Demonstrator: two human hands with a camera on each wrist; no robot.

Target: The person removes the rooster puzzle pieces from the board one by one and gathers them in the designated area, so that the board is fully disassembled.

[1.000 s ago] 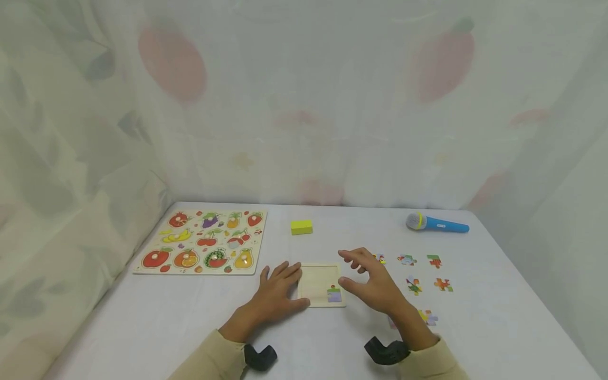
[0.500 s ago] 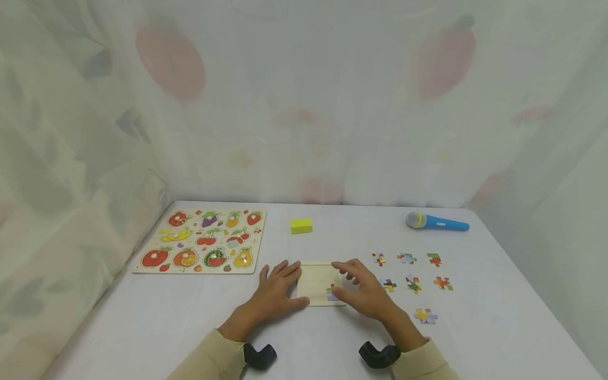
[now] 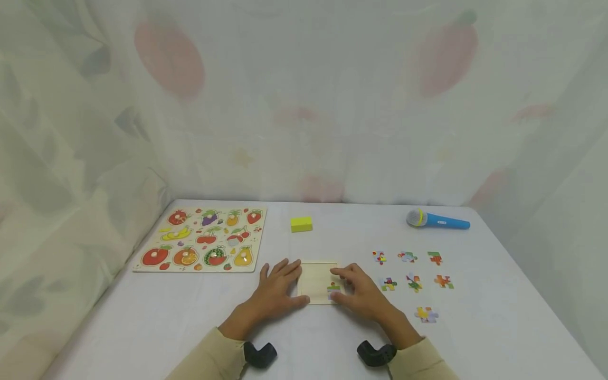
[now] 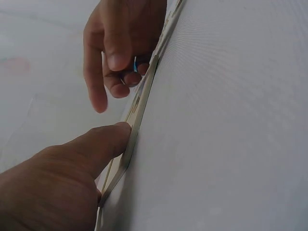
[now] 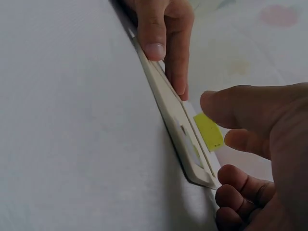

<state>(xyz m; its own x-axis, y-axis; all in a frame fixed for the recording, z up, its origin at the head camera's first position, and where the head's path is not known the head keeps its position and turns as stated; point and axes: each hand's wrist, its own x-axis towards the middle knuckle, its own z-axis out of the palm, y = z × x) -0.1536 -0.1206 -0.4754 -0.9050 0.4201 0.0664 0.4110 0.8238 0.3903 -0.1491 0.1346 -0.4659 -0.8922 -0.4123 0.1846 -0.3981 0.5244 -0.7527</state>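
Observation:
In the head view my left hand point(image 3: 275, 290) rests on the left side of a small square wooden puzzle tray point(image 3: 313, 279). Its fingers are spread, and the thumb lies on the near edge. One puzzle piece point(image 3: 334, 287), green and lilac, lies in the tray's near right corner. Over that corner is my right hand point(image 3: 363, 295), thumb and forefinger apart and the other fingers bent. In the right wrist view nothing sits between the right thumb and forefinger, and the tray point(image 5: 159, 91) lies beyond them. The right thumb partly hides the piece in the head view.
Several loose puzzle pieces point(image 3: 414, 283) lie right of the tray. A fruit peg puzzle board point(image 3: 258, 248) is at the back left. A yellow block point(image 3: 301, 225) stands behind the tray, and a blue toy microphone point(image 3: 442, 221) lies at the back right.
My right hand has moved left and down to the tray's right corner, uncovering loose pieces behind it. The left hand and the tray have stayed put.

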